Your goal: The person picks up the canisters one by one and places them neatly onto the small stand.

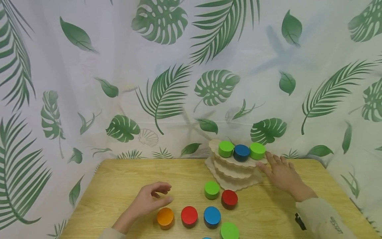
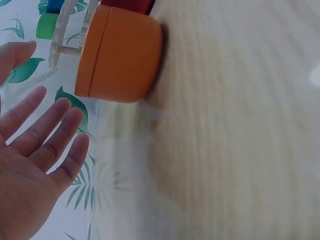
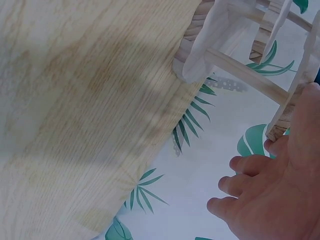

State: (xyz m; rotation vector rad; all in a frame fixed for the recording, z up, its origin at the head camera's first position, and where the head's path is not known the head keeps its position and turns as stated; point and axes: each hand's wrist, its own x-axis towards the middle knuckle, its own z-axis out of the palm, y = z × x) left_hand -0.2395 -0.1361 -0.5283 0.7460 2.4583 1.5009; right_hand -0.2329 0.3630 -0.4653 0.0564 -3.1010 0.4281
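A pale wooden tiered stand (image 1: 235, 172) with scalloped edges stands at the back right. On its top tier sit a green round block (image 1: 225, 149), a dark blue round block (image 1: 241, 153) and another green round block (image 1: 257, 151). My right hand (image 1: 282, 174) holds the right end of that top tier between thumb and index finger; the other fingers are extended in the right wrist view. My left hand (image 1: 150, 197) hovers, holding nothing, its fingers relaxed, just above and left of an orange round block (image 1: 165, 218). That orange block looks large in the left wrist view.
On the wooden table (image 1: 119, 176) stand red blocks (image 1: 189, 216) (image 1: 229, 199), a blue block (image 1: 212, 217) and green blocks (image 1: 212, 190) (image 1: 229, 230). Another blue block (image 1: 206, 238) is cut off at the bottom. Behind hangs a leaf-patterned cloth (image 1: 179, 56).
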